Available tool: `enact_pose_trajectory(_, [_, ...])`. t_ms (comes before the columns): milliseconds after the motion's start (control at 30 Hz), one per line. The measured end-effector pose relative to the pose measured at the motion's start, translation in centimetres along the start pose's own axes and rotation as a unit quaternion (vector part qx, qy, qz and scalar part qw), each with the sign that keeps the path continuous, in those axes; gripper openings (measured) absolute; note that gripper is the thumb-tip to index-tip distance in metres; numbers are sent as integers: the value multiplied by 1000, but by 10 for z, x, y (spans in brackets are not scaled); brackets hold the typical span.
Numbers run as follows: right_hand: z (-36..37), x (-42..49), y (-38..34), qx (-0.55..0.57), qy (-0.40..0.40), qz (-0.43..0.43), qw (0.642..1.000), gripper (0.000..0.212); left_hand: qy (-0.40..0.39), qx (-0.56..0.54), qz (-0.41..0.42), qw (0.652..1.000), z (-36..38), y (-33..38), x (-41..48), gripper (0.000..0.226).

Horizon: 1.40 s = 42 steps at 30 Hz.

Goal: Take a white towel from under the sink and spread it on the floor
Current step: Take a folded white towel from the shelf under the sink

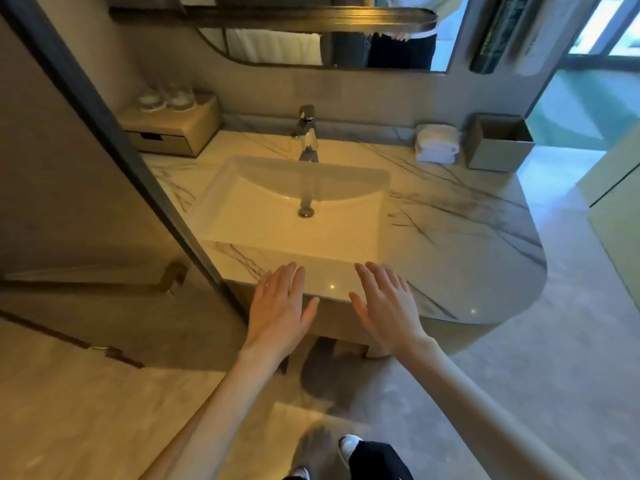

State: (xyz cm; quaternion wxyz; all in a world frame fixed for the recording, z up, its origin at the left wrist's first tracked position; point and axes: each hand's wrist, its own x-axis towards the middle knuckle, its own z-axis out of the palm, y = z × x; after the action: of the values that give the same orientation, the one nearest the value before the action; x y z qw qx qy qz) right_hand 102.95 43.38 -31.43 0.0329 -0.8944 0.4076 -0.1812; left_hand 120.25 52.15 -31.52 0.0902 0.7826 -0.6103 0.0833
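A white rectangular sink (242,216) is set into a marble countertop (450,216) straight ahead. My left hand (277,306) and my right hand (388,303) hover side by side over the counter's front edge, fingers straight and spread, holding nothing. The space under the sink (325,344) is dark and mostly hidden by the counter and my hands; no towel shows there. A folded white towel (437,143) lies on the counter at the back right. The floor (519,393) in front of the counter is grey stone.
A chrome tap (306,133) stands behind the basin. A small wooden drawer box (173,128) with glass jars sits back left, a grey open box (498,142) back right. A dark-framed glass door (114,140) runs along the left. My shoes (349,445) show below.
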Motion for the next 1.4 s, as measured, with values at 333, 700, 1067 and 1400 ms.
enact_pose_trajectory(333, [43, -69, -35, -22, -7, 101, 995, 50, -63, -26, 110, 992, 41, -23, -35, 60])
enact_pose_trajectory(700, [144, -122, -8, 9, -24, 124, 992, 40, -82, -59, 112, 989, 157, -10, -83, 55])
enact_pose_trajectory(1067, [381, -175, 48, -8, -15, 74, 997, 45, -62, -29, 102, 992, 401, -29, -132, 56])
enact_pose_trajectory(1400, [547, -174, 92, -38, 16, 45, 998, 50, 13, 0, 100, 995, 570, -55, -126, 57])
